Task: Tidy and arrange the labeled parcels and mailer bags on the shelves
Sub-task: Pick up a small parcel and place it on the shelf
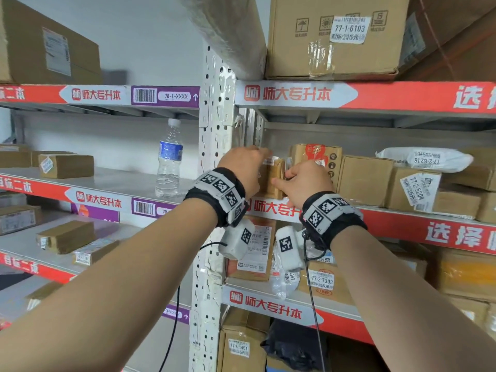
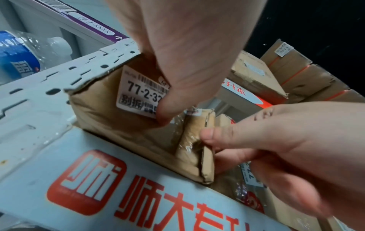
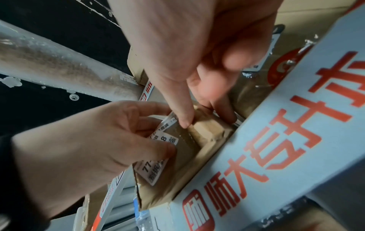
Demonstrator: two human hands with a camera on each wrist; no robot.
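A small brown parcel (image 2: pixel 98 112) with a white label reading 77-2-32 stands at the left end of the middle right shelf (image 1: pixel 402 221), against the upright post. My left hand (image 1: pixel 256 159) grips it from above, with the thumb (image 2: pixel 166 107) pressed on the label. Right beside it stands a narrower brown parcel (image 3: pixel 207 132), also seen in the head view (image 1: pixel 276 181). My right hand (image 3: pixel 207 121) pinches its top between thumb and fingers. The left hand's fingers are hidden behind the labelled parcel.
The white perforated post (image 1: pixel 214 157) stands just left of my hands, with a water bottle (image 1: pixel 169 159) beyond it. Cardboard boxes (image 1: pixel 365 178) and a white mailer bag (image 1: pixel 426 158) fill the shelf to the right. A large box (image 1: pixel 332 36) sits overhead.
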